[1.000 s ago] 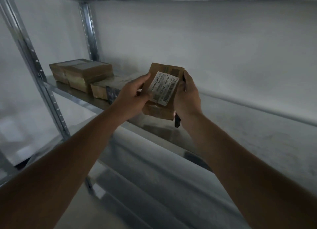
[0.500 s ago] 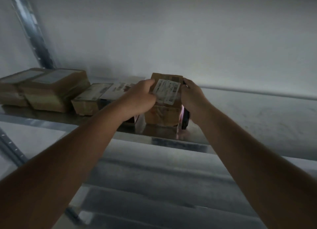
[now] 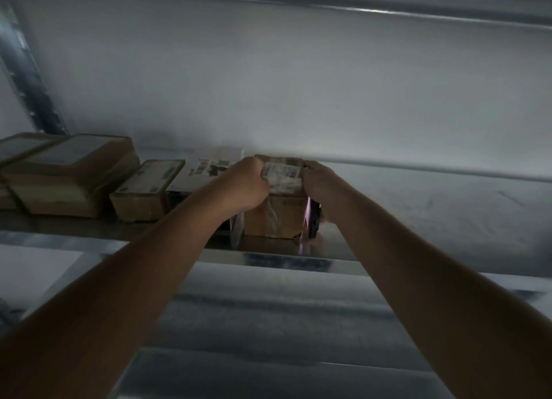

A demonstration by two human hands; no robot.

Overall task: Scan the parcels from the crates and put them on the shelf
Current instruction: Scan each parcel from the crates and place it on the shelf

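Small brown cardboard parcel [image 3: 276, 216] w/ a white barcode label on top and clear tape down the front sits on the metal shelf [image 3: 418, 216], just right of a white parcel [image 3: 209, 171]. Left hand [image 3: 243, 186] grips its left side; right hand [image 3: 318, 183] grips the right side, also holding a dark scanner [image 3: 313, 224].

I see both hands, left hand [image 3: 243, 186] and right hand [image 3: 318, 186], gripping a labelled brown parcel [image 3: 279, 216] standing on the metal shelf [image 3: 418, 216], beside a row of other parcels [image 3: 143, 189].
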